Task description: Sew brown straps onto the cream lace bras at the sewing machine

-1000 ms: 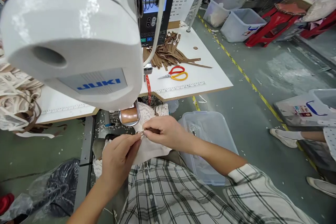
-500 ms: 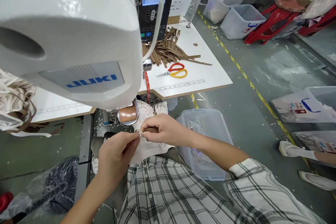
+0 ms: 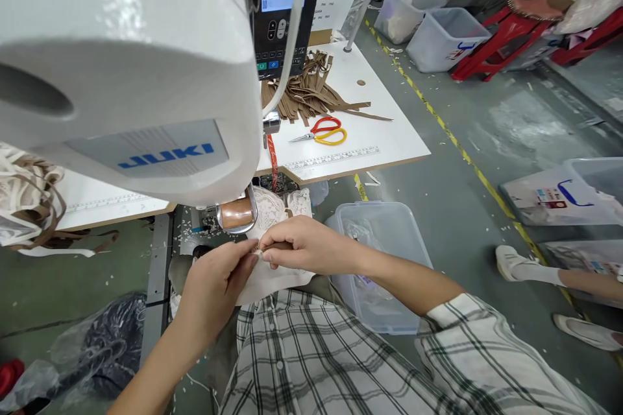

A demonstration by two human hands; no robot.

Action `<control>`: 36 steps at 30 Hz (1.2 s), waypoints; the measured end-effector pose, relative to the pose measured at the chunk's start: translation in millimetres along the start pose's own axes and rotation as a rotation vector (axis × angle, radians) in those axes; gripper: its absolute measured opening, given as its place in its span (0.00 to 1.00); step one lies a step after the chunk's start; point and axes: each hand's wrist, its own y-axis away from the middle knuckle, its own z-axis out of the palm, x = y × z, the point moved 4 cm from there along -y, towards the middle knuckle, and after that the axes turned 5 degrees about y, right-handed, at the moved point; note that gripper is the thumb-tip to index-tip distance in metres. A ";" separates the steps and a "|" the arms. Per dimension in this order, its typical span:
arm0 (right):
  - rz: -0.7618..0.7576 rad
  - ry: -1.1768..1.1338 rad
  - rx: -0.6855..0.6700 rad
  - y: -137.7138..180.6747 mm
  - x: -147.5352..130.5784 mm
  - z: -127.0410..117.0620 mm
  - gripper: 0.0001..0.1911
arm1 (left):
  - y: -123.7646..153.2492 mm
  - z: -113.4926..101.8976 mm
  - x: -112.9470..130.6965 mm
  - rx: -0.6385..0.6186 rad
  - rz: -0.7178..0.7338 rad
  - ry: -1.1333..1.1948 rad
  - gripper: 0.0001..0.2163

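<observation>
On the desk [image 3: 389, 142]: scissors [image 3: 322, 131], brown strips [image 3: 306, 91].
Floor [image 3: 462, 207]: clear bin [image 3: 384, 240].
Grip: left hand [image 3: 219, 285] and right hand [image 3: 302, 246] both pinching the white fabric [image 3: 272, 279].

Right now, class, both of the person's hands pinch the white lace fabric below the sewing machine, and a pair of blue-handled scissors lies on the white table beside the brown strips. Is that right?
Not quite. The scissors have one red and one yellow handle, not blue, as the head view shows. The rest holds: the left hand and right hand pinch the white lace fabric below the sewing machine, and the scissors lie on the white table beside the brown strips.
</observation>
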 end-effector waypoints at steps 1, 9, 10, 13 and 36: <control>0.011 -0.014 -0.004 0.2 1.1 1.1 0.07 | -1.0 1.4 -0.1 -0.029 0.015 -0.041 0.10; -0.157 0.248 0.283 -0.6 -9.8 -2.3 0.06 | -0.9 5.7 7.9 0.094 -0.002 -0.271 0.14; -0.174 0.276 0.276 -4.9 -12.9 -4.8 0.06 | -0.7 3.6 6.8 0.115 -0.038 -0.245 0.13; -0.194 0.316 0.218 -25.3 -20.6 -15.4 0.06 | -0.1 -9.1 -3.2 0.246 -0.101 -0.279 0.09; -0.274 0.678 0.705 -22.8 -7.1 -0.4 0.11 | -13.1 -24.3 -20.9 0.102 0.335 -0.728 0.14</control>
